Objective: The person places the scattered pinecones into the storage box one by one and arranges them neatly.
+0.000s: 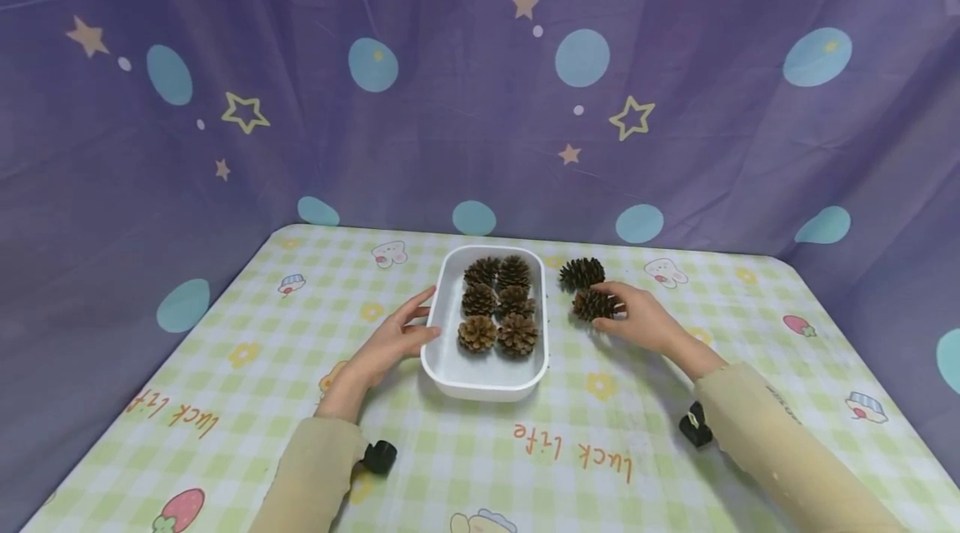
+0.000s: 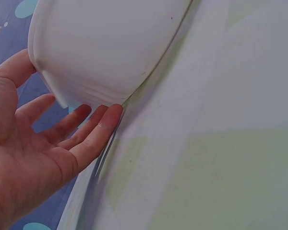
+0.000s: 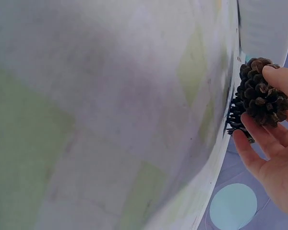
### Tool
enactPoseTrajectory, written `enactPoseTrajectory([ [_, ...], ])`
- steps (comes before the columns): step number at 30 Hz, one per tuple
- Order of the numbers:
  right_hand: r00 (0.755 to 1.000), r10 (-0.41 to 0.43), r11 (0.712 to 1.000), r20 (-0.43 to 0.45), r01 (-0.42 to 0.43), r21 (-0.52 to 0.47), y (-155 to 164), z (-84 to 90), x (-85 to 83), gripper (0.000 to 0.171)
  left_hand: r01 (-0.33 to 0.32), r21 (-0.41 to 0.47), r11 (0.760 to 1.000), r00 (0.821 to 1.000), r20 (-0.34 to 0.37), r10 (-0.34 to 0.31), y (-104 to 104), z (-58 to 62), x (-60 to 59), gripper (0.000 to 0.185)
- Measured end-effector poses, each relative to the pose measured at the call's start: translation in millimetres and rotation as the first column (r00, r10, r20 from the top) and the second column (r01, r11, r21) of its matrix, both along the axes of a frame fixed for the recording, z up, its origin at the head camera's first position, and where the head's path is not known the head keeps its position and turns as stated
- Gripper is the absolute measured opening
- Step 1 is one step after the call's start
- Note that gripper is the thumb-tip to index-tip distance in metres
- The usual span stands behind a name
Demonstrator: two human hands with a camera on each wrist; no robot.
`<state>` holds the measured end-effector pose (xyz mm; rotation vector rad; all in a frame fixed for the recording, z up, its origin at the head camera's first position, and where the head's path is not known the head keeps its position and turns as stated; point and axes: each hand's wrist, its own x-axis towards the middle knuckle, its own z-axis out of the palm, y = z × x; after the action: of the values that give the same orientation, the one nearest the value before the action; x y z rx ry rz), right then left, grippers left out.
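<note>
A white rectangular tub [image 1: 457, 371] holds several brown pine cones [image 1: 477, 334] in two columns. At its left side, my left hand [image 1: 386, 346] rests its spread fingers against the outer wall, with the thumb at the rim. In the left wrist view, the fingertips [image 2: 113, 115] touch the lower wall of the tub. To the right of the tub, my right hand [image 1: 643, 318] pinches a pine cone [image 1: 591, 306] between thumb and fingers. Another pine cone [image 1: 582, 273] lies just behind it; the right wrist view shows this one partly hidden by the held cone [image 3: 261, 93].
A green-and-white checked cloth [image 1: 247, 408] with printed flowers and lettering covers the table. Purple curtain fabric [image 1: 480, 100] with stars and blue spots hangs behind and along both sides. Black straps [image 1: 380, 457] sit at both wrists.
</note>
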<state>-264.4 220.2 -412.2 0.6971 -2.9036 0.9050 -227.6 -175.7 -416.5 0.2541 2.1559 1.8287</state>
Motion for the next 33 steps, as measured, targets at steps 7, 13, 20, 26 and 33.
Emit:
enactPoseTrajectory([
  [7,0.999,0.001,1.0,-0.044,-0.001,0.018,-2,6.9,3.5,0.058,-0.003,-0.004,1.0,1.0,-0.001,0.003,0,-0.3,0.4,0.066],
  [13,0.995,0.023,1.0,-0.097,-0.022,0.014,-5,13.7,6.0,0.057,0.003,-0.001,1.0,1.0,-0.008,-0.003,0,-0.5,0.0,0.067],
  [20,0.993,0.037,0.999,-0.109,-0.039,-0.016,-8,23.2,10.7,0.055,0.001,-0.003,1.0,1.0,-0.008,-0.001,0,0.1,0.0,0.067],
  [26,0.994,0.043,0.999,-0.102,-0.046,-0.03,-12,30.4,15.4,0.054,-0.001,-0.005,1.0,1.0,-0.005,0.001,1,0.7,0.4,0.066],
  [33,0.986,0.079,0.996,-0.15,-0.086,-0.04,-20,36.3,20.7,0.053,0.0,-0.011,1.0,1.0,-0.006,0.0,0,-0.1,0.1,0.065],
])
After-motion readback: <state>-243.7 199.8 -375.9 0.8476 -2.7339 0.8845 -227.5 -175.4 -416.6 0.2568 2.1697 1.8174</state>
